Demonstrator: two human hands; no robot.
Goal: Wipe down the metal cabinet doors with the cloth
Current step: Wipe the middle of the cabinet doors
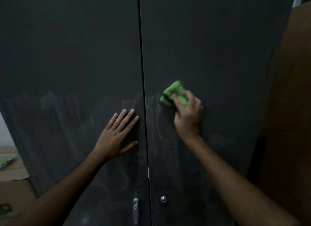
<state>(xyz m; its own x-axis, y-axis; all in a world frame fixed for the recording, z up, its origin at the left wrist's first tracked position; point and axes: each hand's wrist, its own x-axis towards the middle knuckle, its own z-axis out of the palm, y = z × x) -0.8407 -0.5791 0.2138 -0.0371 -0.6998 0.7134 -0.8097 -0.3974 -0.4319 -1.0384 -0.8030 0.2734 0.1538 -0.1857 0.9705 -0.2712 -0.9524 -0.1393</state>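
Green cloth (175,93) was folded into a thick wad, pressed flat against the right cabinet door (210,49), just right of the centre seam (143,74) and well above the round lock (163,199). Right hand (187,114) lay on top of the cloth, fingers curled over its lower-right part and gripping it; hand was blurred, so whether the fingers were spread apart or close together could not be told. Upper-left end of the cloth stuck out past the fingers.

Left hand (117,134) lay flat on the left cabinet door (67,49), just left of the seam and lower than the cloth. Its four fingers were straight and close together, pointing up and right; thumb stuck out toward the seam. Palm touched the door.

Both doors were dark grey metal and closed. Pale streaky smears covered the doors from the cloth's height downward, on both sides of the seam. Above the cloth the surface looked even and dull.

Silver lever handle (135,209) sat low on the left door, just left of the seam, with the lock opposite it on the right door.

Brown board (292,108) stood right of the right door. Cardboard box (13,188) sat left of the left door, low down, something green (4,161) lying on it, too blurred to identify.
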